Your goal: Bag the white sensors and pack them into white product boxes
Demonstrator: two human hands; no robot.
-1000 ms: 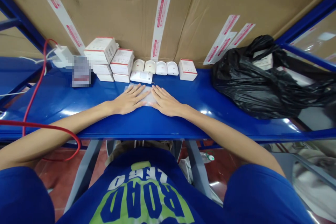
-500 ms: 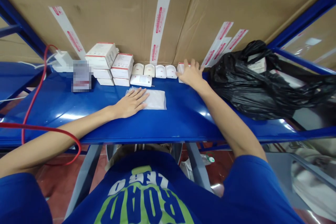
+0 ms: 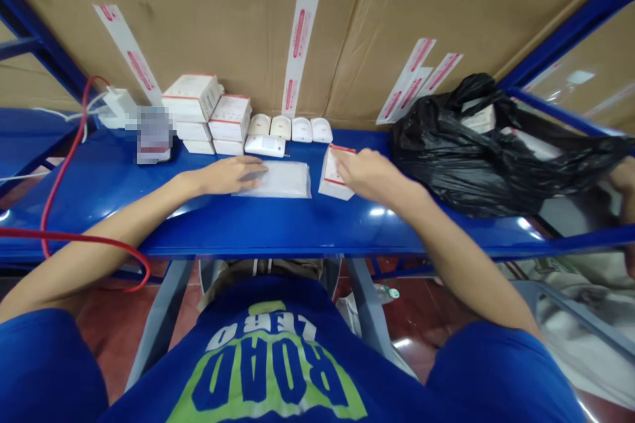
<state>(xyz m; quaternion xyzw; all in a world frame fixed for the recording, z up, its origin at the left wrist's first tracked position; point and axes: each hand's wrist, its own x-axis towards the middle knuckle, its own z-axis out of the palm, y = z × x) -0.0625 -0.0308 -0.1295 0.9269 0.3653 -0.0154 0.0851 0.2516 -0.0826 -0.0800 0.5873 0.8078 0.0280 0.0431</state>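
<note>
Left hand (image 3: 231, 175) is lying flat, grip spread, on a pouch (image 3: 288, 180); right hand (image 3: 370, 175) is pinching a box (image 3: 331, 180) (white, red-striped) on the worktop (image 3: 248, 225)

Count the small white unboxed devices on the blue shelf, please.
5. Four devices stand in a row against the cardboard wall. The fifth device lies flat before the row's left end, beyond the left hand. More may hide inside the black bag.
</note>
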